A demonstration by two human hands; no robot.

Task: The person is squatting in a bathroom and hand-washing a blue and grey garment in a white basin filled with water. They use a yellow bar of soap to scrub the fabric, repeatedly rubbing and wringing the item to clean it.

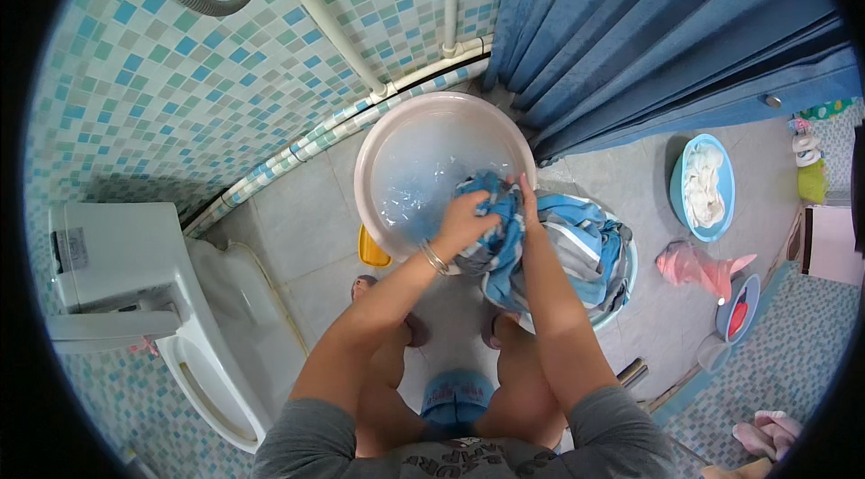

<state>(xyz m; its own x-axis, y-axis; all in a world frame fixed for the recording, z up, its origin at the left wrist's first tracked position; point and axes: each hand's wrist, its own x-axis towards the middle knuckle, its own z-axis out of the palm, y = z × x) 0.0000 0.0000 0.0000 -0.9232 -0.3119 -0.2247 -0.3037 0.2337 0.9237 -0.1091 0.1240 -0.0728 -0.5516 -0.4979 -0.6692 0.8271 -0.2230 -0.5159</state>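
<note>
A blue, grey and white striped cloth (505, 227) is bunched at the near right rim of a large pale pink basin (363, 182). Bluish, slightly sudsy water (432, 155) fills the basin. My left hand (465, 228), with bangles at the wrist, is closed on the bunched cloth over the basin's edge. My right hand (530, 201) grips the right side of the same bundle, its fingers partly hidden by it. From the bundle the cloth runs down toward a light blue tub (632, 276) heaped with similar striped fabric (586, 240).
A yellow dish-like object (373, 249) lies beside the basin. Left stands a white toilet (212, 380); a blue curtain (649, 37) hangs at the far right. Further right are a blue basin of white cloth (703, 186), a pink plastic bag (698, 267) and a smaller basin (739, 308).
</note>
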